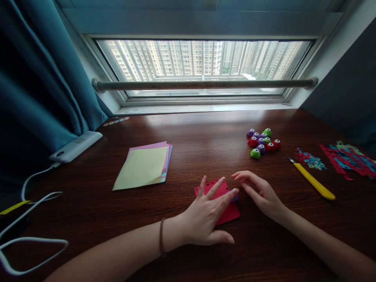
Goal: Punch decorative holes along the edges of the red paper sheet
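My left hand lies with spread fingers over a red paper sheet, covering much of it. Small dark holes run along the sheet's upper edge. Part of a small purple paper punch shows at the sheet's right side, behind my left fingers; the rest of it is hidden. Just right of the sheet is my right hand, its fingers loosely curved and apart, with nothing visible in them. Toward the back right, several purple, green and red punches with eye-like tops stand in a cluster.
A stack of coloured paper lies at the left. On the right are a yellow-handled craft knife, tiny paper bits and a heap of paper strips. A white device with a cable sits by the curtain.
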A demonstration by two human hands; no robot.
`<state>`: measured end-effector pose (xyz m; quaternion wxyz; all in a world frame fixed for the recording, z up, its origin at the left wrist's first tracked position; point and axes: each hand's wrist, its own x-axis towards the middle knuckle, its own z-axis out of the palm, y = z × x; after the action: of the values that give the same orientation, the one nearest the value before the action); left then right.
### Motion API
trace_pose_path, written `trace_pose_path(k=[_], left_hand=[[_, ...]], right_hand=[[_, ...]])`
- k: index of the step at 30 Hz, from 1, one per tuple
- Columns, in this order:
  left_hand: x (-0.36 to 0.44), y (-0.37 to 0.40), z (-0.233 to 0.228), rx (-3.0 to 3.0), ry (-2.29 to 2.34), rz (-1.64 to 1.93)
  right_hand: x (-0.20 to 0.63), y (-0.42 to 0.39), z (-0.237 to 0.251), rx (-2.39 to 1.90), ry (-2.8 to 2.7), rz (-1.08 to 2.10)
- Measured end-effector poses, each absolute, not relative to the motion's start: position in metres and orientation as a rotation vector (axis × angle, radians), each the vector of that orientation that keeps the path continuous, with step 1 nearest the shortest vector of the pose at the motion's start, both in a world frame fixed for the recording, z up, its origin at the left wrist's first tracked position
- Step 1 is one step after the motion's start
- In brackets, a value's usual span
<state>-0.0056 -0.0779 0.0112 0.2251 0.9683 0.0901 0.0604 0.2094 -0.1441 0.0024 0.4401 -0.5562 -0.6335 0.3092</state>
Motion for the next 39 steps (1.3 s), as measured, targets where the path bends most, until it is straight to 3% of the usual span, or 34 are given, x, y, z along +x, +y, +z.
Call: trace_pose_path(k=[12, 23, 27, 33, 39], left_hand=[[-0.007, -0.081, 0.003, 2.763, 0.220, 0.338], [-0.007, -0.085, 0.006, 2.799, 0.217, 0.230], [-0.005, -0.086, 0.006, 2.799, 0.234, 0.252], [-0.003, -0.086, -0.003, 2.815, 0.227, 0.392], [-0.003, -0.086, 0.000, 2.827, 0.230, 0.381]], right_hand=[[0.168, -0.075, 0.006, -1.842, -1.777, 0.128], [0.149, -0.090, 0.009, -1.879, -2.034, -0.465], [0.145, -0.087, 0.015, -1.925, -2.146, -0.469], [0.134, -0.078, 0.021, -1.937, -2.124, -0.085], [0.132, -0.078, 0.013, -1.895, -1.930, 0.005]])
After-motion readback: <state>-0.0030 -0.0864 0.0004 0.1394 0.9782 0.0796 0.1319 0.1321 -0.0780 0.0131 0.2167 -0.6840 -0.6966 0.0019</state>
